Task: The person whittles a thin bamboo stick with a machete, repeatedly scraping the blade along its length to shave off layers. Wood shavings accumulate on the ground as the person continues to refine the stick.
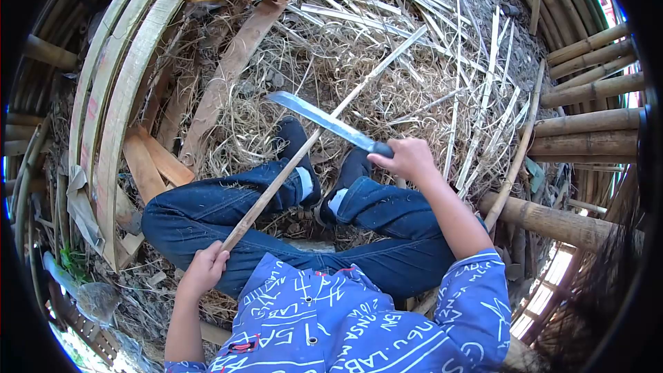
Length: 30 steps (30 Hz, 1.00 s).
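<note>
left hand [204,269] clasps the bamboo strip [262,200] at its near end; right hand [411,159] grips the machete [318,117], blade crossing the strip.

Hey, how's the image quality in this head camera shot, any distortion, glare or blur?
Head view: strong fisheye bends the bamboo slats at left into arcs and leaves black corners; daylight blows out the gaps at the right edge; the knife catches a pale sheen; right hand, left hand and bamboo strip look sharp.
</note>
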### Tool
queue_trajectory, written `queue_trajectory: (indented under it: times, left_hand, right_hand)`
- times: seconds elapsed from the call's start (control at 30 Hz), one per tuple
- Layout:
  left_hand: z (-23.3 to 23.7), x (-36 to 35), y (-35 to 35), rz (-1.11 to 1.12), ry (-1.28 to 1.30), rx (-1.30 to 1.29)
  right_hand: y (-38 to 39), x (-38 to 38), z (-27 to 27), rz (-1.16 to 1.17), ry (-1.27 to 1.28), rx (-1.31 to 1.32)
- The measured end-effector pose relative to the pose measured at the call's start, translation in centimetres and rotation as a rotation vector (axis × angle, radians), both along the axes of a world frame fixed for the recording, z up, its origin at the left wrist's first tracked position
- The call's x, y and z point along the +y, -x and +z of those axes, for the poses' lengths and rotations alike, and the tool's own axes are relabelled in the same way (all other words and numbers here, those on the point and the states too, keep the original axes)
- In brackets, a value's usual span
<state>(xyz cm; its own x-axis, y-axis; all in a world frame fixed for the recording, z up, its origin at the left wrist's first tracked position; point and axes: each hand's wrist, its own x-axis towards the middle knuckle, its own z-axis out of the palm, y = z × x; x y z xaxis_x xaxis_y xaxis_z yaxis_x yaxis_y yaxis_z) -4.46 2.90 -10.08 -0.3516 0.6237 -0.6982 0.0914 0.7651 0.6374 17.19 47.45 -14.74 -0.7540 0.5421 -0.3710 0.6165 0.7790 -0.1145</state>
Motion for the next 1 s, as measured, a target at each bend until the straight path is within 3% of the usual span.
queue_trajectory:
  times: [0.07, 0.1, 0.17, 0.27, 0.37, 0.5, 0.57, 0.6, 0.63, 0.77, 1.0]
  left_hand:
    - [0.2, -0.2, -0.1, -0.027, -0.011, 0.015]
    - [0.3, 0.2, -0.1, -0.027, -0.006, 0.014]
    - [0.6, 1.3, -0.4, -0.05, -0.001, 0.051]
    - [-0.4, -0.2, -0.1, -0.024, -0.023, 0.024]
    - [-0.4, 0.0, -0.1, -0.016, -0.016, -0.002]
    - [-0.5, -0.2, 0.0, -0.034, -0.033, -0.011]
    - [-0.6, -0.5, -0.2, -0.025, -0.033, -0.037]
    - [-0.6, 0.0, -0.1, -0.014, -0.03, -0.032]
    - [-0.5, 0.9, 0.0, -0.044, -0.045, -0.023]
    - [-0.9, -0.1, -0.3, -0.02, -0.067, -0.037]
    - [-0.6, 0.3, -0.3, -0.025, -0.05, -0.035]
  right_hand:
    - [-0.9, 3.6, -1.2, -0.101, 0.003, -0.015]
    - [-1.0, 5.2, -1.3, -0.287, 0.056, 0.032]
    - [-1.3, 7.8, -1.7, -0.386, 0.035, -0.094]
    - [-0.1, 5.4, -1.2, -0.267, -0.075, -0.017]
    - [0.2, 2.6, 0.6, -0.209, 0.03, 0.099]
    - [0.5, 1.0, 1.4, 0.021, -0.006, -0.066]
    - [-1.0, 5.4, -0.9, -0.135, -0.041, 0.02]
    - [-1.0, 7.3, -1.2, -0.39, -0.047, -0.048]
    - [-0.3, 8.1, -1.2, -0.426, -0.031, -0.138]
    - [0.7, 6.4, -0.2, -0.169, -0.116, -0.083]
    - [-1.2, 5.3, 1.2, -0.271, -0.095, 0.111]
